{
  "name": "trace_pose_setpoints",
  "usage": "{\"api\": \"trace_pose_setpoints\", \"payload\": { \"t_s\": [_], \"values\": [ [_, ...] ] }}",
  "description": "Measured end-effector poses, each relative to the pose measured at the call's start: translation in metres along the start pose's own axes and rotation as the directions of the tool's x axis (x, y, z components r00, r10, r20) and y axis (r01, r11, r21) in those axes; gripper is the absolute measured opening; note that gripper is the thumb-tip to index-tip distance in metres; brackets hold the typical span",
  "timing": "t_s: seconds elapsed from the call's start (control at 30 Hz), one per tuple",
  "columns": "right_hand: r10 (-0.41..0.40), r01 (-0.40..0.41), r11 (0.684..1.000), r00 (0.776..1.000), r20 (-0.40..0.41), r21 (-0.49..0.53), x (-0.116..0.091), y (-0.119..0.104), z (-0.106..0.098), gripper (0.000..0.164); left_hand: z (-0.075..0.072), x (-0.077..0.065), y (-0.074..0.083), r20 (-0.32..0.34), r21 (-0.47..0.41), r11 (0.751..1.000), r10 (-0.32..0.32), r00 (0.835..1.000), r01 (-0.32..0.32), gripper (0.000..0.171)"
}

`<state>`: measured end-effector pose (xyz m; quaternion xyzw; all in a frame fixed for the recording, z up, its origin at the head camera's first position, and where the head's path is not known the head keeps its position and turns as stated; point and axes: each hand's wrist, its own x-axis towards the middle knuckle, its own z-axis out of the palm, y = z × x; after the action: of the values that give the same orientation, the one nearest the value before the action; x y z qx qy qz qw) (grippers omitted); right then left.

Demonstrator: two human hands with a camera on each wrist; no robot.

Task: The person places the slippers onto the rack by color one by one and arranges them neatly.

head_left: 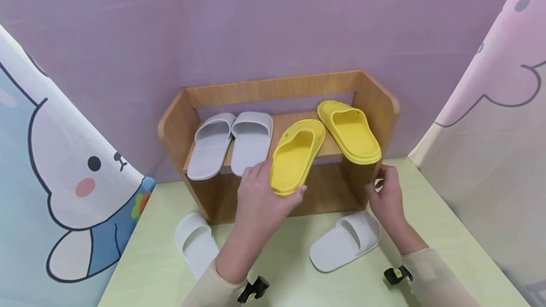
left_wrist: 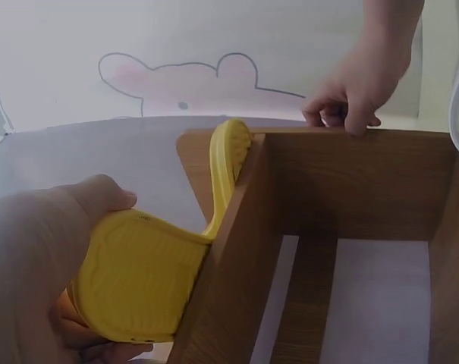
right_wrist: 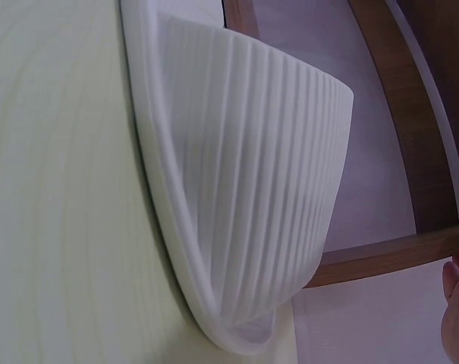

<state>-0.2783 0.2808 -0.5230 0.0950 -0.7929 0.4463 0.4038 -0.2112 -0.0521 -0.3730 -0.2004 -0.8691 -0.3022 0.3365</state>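
Note:
My left hand (head_left: 262, 198) grips the heel end of a yellow clog (head_left: 294, 160), its toe over the upper shelf of a small wooden shoe rack (head_left: 273, 87). In the left wrist view the clog's sole (left_wrist: 138, 273) meets the shelf's front edge. A second yellow clog (head_left: 351, 131) rests at the right of that shelf, heel overhanging the front. With curled fingers, my right hand (head_left: 387, 193) holds the front edge of the rack's right side panel (left_wrist: 350, 174). Two pale grey slippers (head_left: 211, 146) (head_left: 252, 141) lie side by side on the shelf's left part.
On the pale green table (head_left: 141, 250), one white slipper (head_left: 196, 240) lies front left, partly behind my left forearm. Another white slipper (head_left: 345, 240) lies before the rack's right side, close to my right hand. A purple cloth (head_left: 273, 22) hangs behind, with cartoon-printed cloth (head_left: 85, 155) at the left.

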Motion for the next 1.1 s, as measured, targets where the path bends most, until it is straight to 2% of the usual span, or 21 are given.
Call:
{"api": "trace_pose_setpoints", "payload": {
  "t_s": [0.27, 0.4, 0.7, 0.9, 1.1],
  "values": [
    [0.002, -0.002, 1.000, 1.000, 0.000, -0.003, 0.000, 0.000, 0.001, 0.043, 0.011, 0.004, 0.006, 0.004, 0.114, 0.993, -0.004, 1.000, 0.004, 0.087],
    [0.004, -0.004, 1.000, 1.000, 0.000, 0.002, 0.000, 0.000, 0.002, 0.043, 0.013, 0.007, 0.012, 0.033, 0.138, 0.990, -0.011, 0.999, 0.006, 0.091],
    [0.002, -0.002, 1.000, 1.000, 0.000, -0.015, -0.001, 0.001, 0.001, 0.043, 0.012, 0.009, 0.015, 0.154, 0.072, 0.995, -0.078, 0.985, 0.067, 0.098],
    [0.009, -0.009, 1.000, 1.000, -0.005, -0.005, -0.001, 0.001, 0.001, 0.043, 0.014, 0.014, 0.018, 0.162, 0.048, 0.995, -0.096, 0.982, 0.089, 0.097],
    [0.022, -0.022, 1.000, 1.000, -0.003, -0.009, -0.001, 0.002, 0.001, 0.042, 0.023, 0.021, 0.018, 0.142, 0.043, 0.994, -0.104, 0.984, 0.099, 0.097]
  ]
}}
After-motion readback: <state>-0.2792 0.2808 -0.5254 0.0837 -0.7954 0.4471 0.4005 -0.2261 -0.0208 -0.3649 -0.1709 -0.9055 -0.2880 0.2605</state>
